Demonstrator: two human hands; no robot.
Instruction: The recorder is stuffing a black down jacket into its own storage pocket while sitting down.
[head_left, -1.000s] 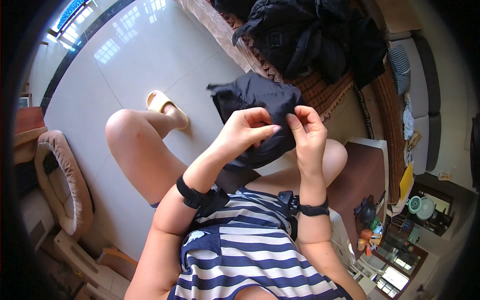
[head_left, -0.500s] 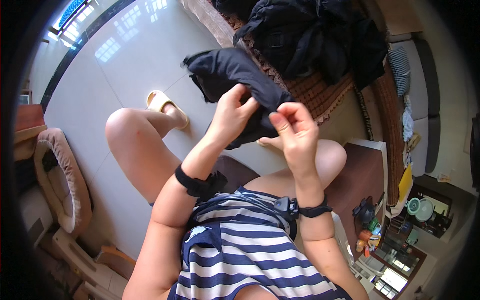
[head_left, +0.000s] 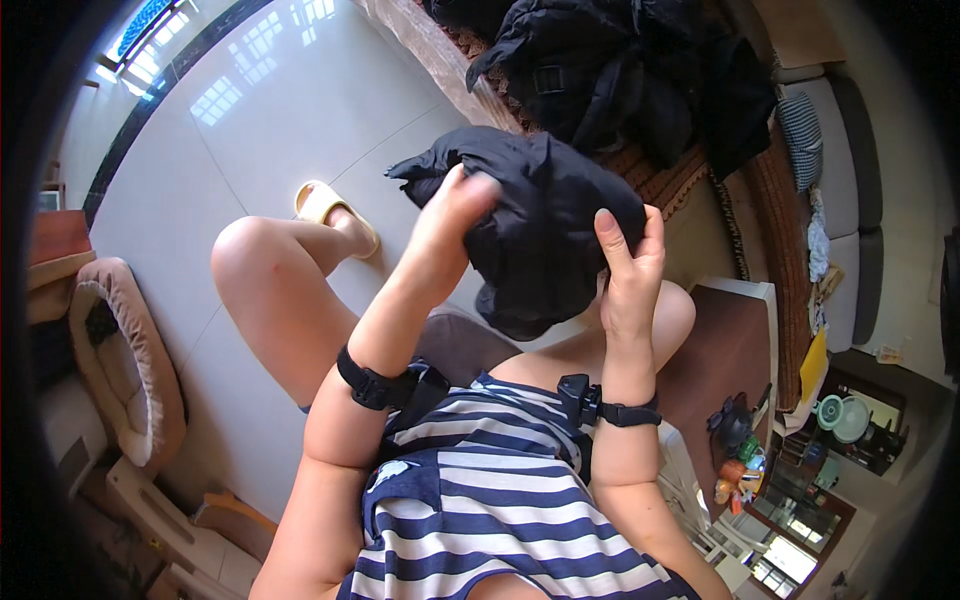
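A bunched black cloth piece (head_left: 545,215), soft and puffy, hangs in the air between my two hands, over my lap. I cannot make out what kind of garment or part it is. My left hand (head_left: 450,225) grips its left side, with the thumb smeared by motion and the other fingers hidden. At the right edge my right hand (head_left: 632,265) holds the cloth, thumb raised and apart, fingers partly behind the fabric. Beyond it lies a larger heap of black padded clothing (head_left: 610,90) with a buckle or strap on it.
The heap rests on a brown woven cover (head_left: 670,190) at the far right. A brown-topped table (head_left: 715,370) with small items stands to my right. To the left, a padded pet bed (head_left: 125,370) lies by the tiled floor (head_left: 240,170). My slippered foot (head_left: 335,215) is ahead.
The black cloth has been turned and spread wider, now bulging toward me. My right hand has moved slightly right and its thumb has lifted from the pinch. My left hand has shifted a little.
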